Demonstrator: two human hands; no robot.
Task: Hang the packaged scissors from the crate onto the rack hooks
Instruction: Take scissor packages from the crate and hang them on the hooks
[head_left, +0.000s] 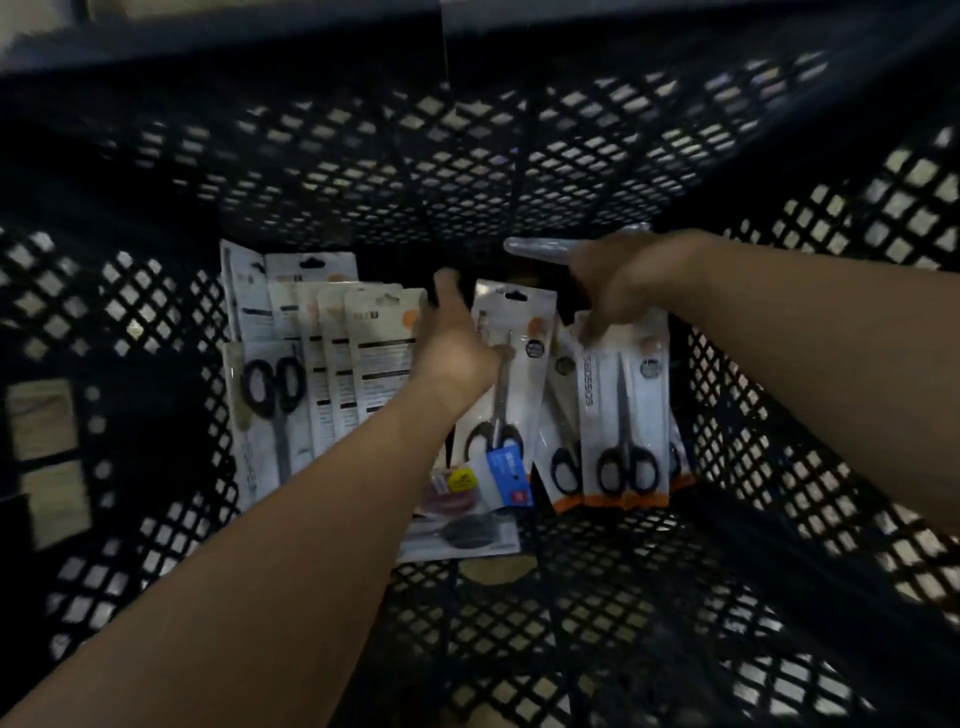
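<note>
Crate (519, 171): black plastic lattice, matt. Scissor packs (602, 395), 3 o'clock: white card, glossy clear plastic film. Handles (627, 467): black plastic. Blades (621, 384): dull grey metal.

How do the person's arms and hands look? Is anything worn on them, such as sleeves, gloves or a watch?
The left forearm and the right forearm are bare; no sleeve enters the frame. The left hand and the right hand wear no gloves, and no watch or bracelet shows on either wrist. Rings on the fingers cannot be judged: the picture is too blurred.
</note>
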